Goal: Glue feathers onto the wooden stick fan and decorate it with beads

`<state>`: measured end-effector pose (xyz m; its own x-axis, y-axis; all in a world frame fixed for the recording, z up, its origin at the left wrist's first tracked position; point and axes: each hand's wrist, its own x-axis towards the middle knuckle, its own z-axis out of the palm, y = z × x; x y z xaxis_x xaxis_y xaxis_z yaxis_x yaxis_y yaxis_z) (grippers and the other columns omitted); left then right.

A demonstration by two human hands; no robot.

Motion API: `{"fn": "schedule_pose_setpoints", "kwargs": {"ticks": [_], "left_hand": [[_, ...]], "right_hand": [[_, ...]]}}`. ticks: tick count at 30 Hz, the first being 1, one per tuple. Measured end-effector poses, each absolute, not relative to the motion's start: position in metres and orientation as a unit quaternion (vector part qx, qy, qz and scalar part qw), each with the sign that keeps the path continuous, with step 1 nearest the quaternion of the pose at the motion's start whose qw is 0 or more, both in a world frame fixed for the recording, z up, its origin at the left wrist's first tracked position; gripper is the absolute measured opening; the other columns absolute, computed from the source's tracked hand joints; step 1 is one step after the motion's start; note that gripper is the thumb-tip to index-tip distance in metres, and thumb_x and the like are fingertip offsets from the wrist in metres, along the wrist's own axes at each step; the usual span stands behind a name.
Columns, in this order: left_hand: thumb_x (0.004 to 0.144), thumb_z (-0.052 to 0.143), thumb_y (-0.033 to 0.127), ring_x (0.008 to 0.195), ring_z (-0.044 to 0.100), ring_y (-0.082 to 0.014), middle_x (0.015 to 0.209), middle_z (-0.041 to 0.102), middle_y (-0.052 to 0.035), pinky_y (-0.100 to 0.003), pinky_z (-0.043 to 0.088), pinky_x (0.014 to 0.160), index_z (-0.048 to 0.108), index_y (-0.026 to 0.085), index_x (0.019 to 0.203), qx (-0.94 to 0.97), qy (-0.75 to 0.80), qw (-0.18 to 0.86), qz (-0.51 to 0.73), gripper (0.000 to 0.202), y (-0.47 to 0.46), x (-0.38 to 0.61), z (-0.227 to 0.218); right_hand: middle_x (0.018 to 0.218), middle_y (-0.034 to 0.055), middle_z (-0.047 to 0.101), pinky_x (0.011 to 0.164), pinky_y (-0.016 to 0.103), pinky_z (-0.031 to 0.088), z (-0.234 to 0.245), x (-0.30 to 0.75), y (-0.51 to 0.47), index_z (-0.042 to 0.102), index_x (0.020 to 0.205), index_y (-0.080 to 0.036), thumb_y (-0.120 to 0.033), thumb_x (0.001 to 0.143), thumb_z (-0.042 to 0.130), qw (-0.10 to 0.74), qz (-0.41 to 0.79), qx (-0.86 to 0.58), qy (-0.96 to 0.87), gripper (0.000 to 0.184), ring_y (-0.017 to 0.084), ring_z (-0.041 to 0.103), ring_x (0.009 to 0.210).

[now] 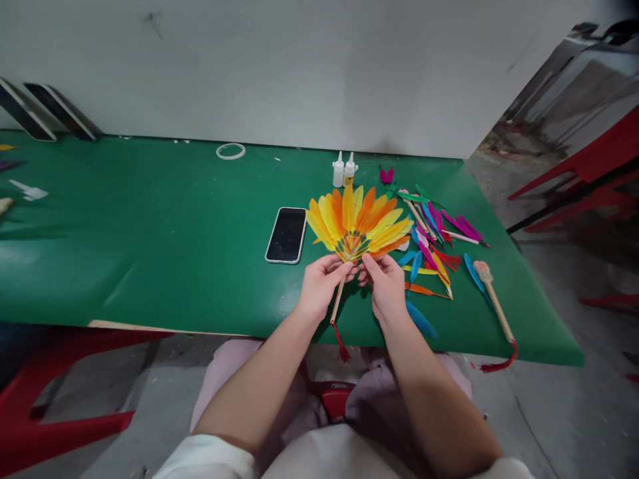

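Note:
Between my two hands is a feather fan (357, 216) of yellow and orange feathers, spread upward over the table's near edge. Its thin wooden handle (337, 301) slants down to a red tassel (341, 342). My left hand (323, 283) is closed on the fan's base from the left, thumb on top. From the right, my right hand (383, 285) pinches the same base, its thumb at the lower feathers. The undersides of the fingers are partly hidden. Loose feathers (417, 263) in blue, orange and yellow lie just right of my right hand.
A phone (286, 235) lies left of the fan. Two small glue bottles (344, 170) stand behind it. Magenta feathers (464, 227) and a wooden handle with a red tassel (498, 307) lie to the right. A tape ring (230, 152) sits near the white partition (279, 73). The green table (164, 246) ends at right.

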<state>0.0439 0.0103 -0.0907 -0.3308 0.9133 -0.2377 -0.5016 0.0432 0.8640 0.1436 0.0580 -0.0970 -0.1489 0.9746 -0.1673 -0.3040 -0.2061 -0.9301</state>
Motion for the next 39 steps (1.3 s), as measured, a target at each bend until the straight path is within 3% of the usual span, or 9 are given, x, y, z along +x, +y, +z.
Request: {"fn": "schedule_pose_setpoints", "kwargs": {"ticks": [39], "left_hand": [[0.066, 0.072, 0.026, 0.068, 0.066, -0.0108, 0.077, 0.068, -0.0010, -0.018, 0.054, 0.059, 0.063, 0.014, 0.084, 0.217, 0.503, 0.533, 0.644, 0.024, 0.0090, 0.0468, -0.0929]], "right_hand": [[0.050, -0.0056, 0.057, 0.037, 0.020, 0.037, -0.0957, 0.1453, 0.0630, 0.054, 0.064, -0.016, -0.038, 0.061, 0.072, 0.523, 0.606, -0.465, -0.378, 0.028, 0.007, 0.049, 0.039]]}}
